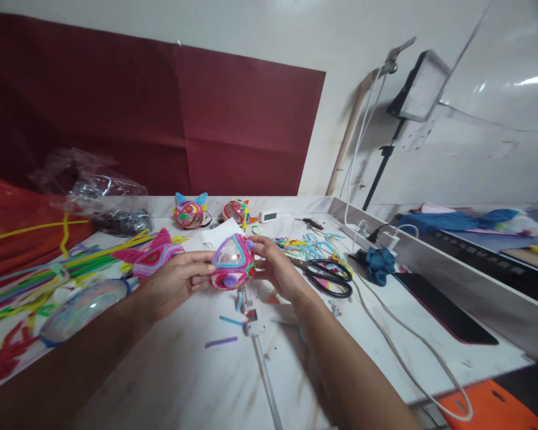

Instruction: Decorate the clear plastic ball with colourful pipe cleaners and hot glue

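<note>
Between my two hands, above the white table, is a round clear ornament (231,260) covered in pink, purple and blue pipe cleaner, with pompoms on it. My left hand (185,276) pinches its left edge with thumb and fingers. On the opposite side, my right hand (275,266) grips the ornament with curled fingers, partly hidden behind it. Just beyond my left hand lies a pink pipe-cleaner fish shape (155,255). Black-handled scissors (329,278) rest to the right of my right hand. Short purple (221,342) and blue pipe-cleaner pieces (231,321) lie below the ornament.
Two similar decorated balls (190,214) stand at the back near a small white digital display (268,216). Pipe cleaners (85,263) and a clear dome (87,309) cover the left side. A cable (385,319), a phone (446,307) and a blue scrunchie (379,266) occupy the right.
</note>
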The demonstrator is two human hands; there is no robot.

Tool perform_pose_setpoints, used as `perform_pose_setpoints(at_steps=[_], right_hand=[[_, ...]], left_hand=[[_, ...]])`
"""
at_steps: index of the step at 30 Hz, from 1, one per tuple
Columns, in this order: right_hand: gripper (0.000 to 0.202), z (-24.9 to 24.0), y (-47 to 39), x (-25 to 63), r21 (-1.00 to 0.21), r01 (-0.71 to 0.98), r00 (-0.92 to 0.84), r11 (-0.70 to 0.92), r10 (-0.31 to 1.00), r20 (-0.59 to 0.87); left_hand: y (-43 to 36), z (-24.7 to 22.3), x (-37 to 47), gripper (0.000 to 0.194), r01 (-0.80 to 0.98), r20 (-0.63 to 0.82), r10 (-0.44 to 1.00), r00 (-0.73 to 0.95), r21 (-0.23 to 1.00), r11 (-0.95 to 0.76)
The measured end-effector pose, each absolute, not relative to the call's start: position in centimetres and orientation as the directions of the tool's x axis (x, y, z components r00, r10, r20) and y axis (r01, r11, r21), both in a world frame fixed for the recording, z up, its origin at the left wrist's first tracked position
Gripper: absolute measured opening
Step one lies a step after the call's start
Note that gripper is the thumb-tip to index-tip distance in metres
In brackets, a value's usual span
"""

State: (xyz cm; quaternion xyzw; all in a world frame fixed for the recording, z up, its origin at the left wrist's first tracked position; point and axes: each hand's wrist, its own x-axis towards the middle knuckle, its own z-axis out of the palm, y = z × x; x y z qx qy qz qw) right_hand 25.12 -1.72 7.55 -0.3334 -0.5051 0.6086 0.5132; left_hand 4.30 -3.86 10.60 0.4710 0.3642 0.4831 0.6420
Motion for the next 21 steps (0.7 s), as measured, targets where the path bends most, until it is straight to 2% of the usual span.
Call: perform_pose_setpoints(at_steps=[3,6,9,13,17,21], right_hand=[[0.042,8.3,-1.7,25.5,-0.973,-0.196,-0.079,0.119,0.987,0.136],[0.031,8.3,-2.0,26.3,-0.970,0.054,0.063,0.238,0.968,0.242],[0.019,7.5,-3.6,27.4,-0.864,0.362,-0.072,0.349,0.935,0.348],[0.032,6.4,-7.4,28.2,-0.592,0.657,-0.384,0.467,0.883,0.270],[0.022,5.2,-10.5,27.8,-0.472,0.776,-0.393,0.419,0.906,0.158],[0.039,4.0,-11.1,27.3,-0.333,0.834,-0.397,0.439,0.898,0.190]], left_hand=[[-3.9,10.8,4.2,0.011,-0.271,-0.057,0.964,0.261,0.954,0.130],[-3.7,10.8,4.1,0.014,-0.333,-0.050,0.976,0.212,0.935,0.120],[-3.6,10.9,4.1,0.017,-0.380,-0.059,0.983,0.175,0.917,0.123],[-3.6,11.5,4.3,0.023,-0.416,-0.061,0.991,0.115,0.904,0.104],[-3.6,11.7,4.4,0.026,-0.424,-0.028,0.994,0.108,0.903,0.072],[-3.5,11.6,4.2,0.027,-0.467,0.018,0.992,0.122,0.883,0.041]])
